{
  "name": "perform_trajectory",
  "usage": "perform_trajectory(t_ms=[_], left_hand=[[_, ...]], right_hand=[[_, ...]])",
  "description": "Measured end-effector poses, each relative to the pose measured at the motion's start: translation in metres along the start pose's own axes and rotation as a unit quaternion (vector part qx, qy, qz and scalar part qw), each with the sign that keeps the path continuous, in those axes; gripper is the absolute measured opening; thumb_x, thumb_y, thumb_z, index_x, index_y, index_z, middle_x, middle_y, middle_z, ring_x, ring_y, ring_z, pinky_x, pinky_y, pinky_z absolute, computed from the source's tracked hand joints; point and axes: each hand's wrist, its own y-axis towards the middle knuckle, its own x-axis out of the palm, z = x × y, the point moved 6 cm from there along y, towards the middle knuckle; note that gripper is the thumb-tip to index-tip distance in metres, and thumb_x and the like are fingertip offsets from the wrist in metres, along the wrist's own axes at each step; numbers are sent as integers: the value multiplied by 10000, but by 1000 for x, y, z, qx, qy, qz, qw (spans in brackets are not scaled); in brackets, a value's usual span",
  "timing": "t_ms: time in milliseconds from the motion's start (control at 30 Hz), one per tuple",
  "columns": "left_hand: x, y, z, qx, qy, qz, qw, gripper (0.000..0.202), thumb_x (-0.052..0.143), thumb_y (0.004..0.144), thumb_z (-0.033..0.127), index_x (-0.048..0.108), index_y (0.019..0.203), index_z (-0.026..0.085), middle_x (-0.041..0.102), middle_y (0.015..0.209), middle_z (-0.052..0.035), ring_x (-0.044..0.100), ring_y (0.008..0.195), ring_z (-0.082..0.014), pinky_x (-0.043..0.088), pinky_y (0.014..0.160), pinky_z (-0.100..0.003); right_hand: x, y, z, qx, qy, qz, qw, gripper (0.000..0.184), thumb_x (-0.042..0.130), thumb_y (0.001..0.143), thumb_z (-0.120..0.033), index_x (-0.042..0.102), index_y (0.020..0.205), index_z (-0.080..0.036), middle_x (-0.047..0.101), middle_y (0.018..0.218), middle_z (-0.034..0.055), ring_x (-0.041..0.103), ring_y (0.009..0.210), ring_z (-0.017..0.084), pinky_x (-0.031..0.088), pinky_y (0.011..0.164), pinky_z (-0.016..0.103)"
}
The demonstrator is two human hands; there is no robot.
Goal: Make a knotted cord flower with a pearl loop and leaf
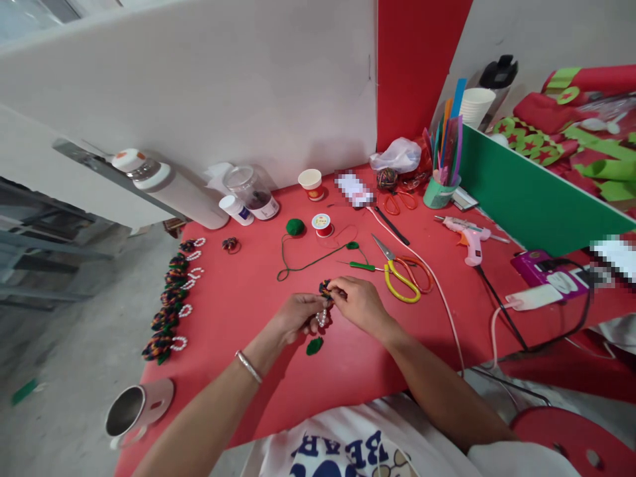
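Observation:
Both of my hands meet over the red table (pixel 238 384). Pinched between them is a small multicoloured crocheted piece (pixel 324 288), partly hidden by fingers. My left hand (pixel 298 317) is closed on its lower side, where a white bead loop (pixel 321 319) hangs down. My right hand (pixel 360 305) grips its upper right side with thumb and fingertips. Just below lies a green crocheted leaf (pixel 314 346). Beyond my hands are a green-handled crochet hook (pixel 362 266), a green yarn ball (pixel 295 227) with its strand trailing, and yellow-handled scissors (pixel 401 281).
Several finished crocheted pieces (pixel 169 296) with bead loops line the left edge. A steel mug (pixel 142 407) stands near that edge. Behind are a white flask (pixel 173 189), a thread spool (pixel 322 225) and a paper cup (pixel 311 185). A pink glue gun (pixel 470 242) and cables lie right.

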Motion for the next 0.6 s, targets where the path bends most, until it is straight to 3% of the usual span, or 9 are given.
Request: perform_trajectory(t_ms=[200,433,600], left_hand=[[4,-2,5,18,-22,32,999,339,813,635,423,678,694,117,661,509,-42,496,314,-81,283,305,-169],[3,-2,4,28,-27,38,999,323,759,670,415,676,745,112,672,525,-50,547,333,-105,284,302,-165],[4,1,3,63,-25,55,996,269,707,670,384,633,711,129,657,498,-34,526,307,-98,266,284,-161]], right_hand=[[2,-2,0,11,-34,-28,999,121,628,845,-151,671,836,-263,747,811,-7,662,709,158,388,629,250],[10,-4,3,37,22,-53,998,211,604,865,-164,632,1030,-292,756,790,-39,707,734,149,425,645,234],[7,-4,0,37,-3,-59,998,236,617,842,-147,640,1023,-296,753,790,-46,698,728,151,423,651,242]])
